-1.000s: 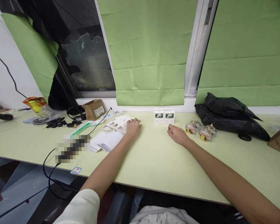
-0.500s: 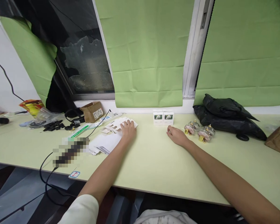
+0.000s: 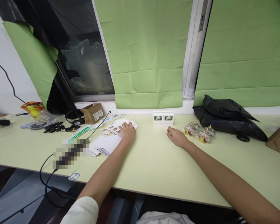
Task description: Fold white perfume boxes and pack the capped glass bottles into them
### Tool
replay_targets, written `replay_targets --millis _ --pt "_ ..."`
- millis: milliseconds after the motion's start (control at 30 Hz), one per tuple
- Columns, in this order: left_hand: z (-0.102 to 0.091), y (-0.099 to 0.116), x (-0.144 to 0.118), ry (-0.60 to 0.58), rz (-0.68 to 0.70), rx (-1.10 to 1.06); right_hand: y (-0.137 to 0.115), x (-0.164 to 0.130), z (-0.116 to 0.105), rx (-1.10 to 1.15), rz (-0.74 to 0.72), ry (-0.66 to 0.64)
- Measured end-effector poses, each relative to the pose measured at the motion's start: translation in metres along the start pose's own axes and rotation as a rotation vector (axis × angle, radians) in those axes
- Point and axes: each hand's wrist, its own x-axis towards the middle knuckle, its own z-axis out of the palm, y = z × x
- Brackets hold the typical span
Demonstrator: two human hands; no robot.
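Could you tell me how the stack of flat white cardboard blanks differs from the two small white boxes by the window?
The flat cardboard blanks lie unfolded and loosely spread under the left hand; the two small white boxes stand assembled, side by side, untouched. The boxes show a printed picture; the blanks look plain. Both are white.

Even, fairly bright indoor light falls from above, and the pale green matte surface [image 3: 154, 161] shows no glare. Only thin, soft shadows lie under the left hand [image 3: 127, 133] and the right hand [image 3: 176, 137]. The dark window pane [image 3: 84, 62], up and left of the left hand, carries faint pale reflections. Wide-angle distortion bends the white window frame [image 3: 191, 56] above the right hand and bows the surface's near edge. A pixelated rectangular patch [image 3: 70, 152] left of the left hand hides what lies there. Focus is sharp in the centre and softens slightly toward the corners.
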Motion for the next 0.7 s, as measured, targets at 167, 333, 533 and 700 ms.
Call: replay_targets --millis 167,333,533,700 --pt "-0.002 0.001 -0.002 0.005 0.063 -0.048 -0.001 0.000 0.001 0.002 -0.002 0.001" --pt "-0.008 0.011 -0.005 -0.052 0.146 -0.137 -0.002 -0.001 0.000 0.004 -0.007 0.006" --pt "-0.020 0.035 -0.022 -0.083 0.305 -0.291 -0.002 0.000 0.001 0.002 -0.002 0.004" --pt "-0.029 0.046 -0.034 -0.111 0.518 -0.526 -0.002 0.001 0.001 0.007 -0.002 0.004"
